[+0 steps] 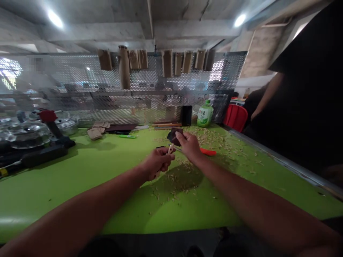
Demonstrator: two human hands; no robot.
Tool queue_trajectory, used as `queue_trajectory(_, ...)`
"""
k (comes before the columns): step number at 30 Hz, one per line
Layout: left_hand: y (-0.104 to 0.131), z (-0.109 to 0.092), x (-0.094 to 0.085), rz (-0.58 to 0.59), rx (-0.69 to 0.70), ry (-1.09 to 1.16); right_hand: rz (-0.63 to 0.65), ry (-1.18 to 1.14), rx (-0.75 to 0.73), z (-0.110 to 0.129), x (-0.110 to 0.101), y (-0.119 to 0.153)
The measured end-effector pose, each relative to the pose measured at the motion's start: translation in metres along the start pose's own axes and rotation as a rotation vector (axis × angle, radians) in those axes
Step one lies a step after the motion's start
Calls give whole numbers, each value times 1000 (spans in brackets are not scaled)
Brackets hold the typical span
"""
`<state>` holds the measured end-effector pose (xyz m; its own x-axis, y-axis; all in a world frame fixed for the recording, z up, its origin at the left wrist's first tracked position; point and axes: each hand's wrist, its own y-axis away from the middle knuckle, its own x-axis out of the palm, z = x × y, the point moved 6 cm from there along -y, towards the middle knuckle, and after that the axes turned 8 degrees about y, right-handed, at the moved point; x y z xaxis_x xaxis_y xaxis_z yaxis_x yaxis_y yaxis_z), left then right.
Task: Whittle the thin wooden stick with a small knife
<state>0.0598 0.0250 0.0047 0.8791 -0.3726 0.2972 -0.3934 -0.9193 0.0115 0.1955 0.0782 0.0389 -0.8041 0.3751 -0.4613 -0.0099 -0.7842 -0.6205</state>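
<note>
- Small pale wooden piece (170, 149): above the green table (107, 171), pinched in the left hand's (160, 161) curled fingers.
- Dark sheet (174, 137): just beyond, one o'clock, held between the right hand's (192, 145) thumb and fingers.
- Orange handle (208, 152): three o'clock, near.
- Wood shavings (214, 140): scattered, one to six o'clock.
- Green bottle (205, 115): between one and two, farther off.
</note>
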Motion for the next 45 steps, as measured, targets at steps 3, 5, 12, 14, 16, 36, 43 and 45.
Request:
queue_trajectory(3, 0, 0, -2, -42, -3, 3, 95, 7, -56, 5, 5, 0)
queue_trajectory(5, 0, -1, -1, -26, -1, 18, 34, 26, -42, 5, 1, -1)
queue_trajectory(12, 0, -2, -6, -60, 16, -14, 99, -1, -64, 9, 4, -1)
queue_trajectory(14, 0, -2, -3, -9, 12, 1, 21, 20, -19, 6, -1, -3)
queue_trajectory(16, 0, -1, -1, 32, 3, 27, -7, 26, 9, 5, -2, -1)
queue_trajectory(36, 4, -6, -5, 35, -13, 32, -120, -303, 156, -16, -31, -10)
queue_trajectory(43, 6, -7, -8, 1, -32, -114, 94, -141, -17, 4, 0, 3)
queue_trajectory(45, 6, -7, -7, -2, -39, -96, 111, -135, -34, 4, 2, 2)
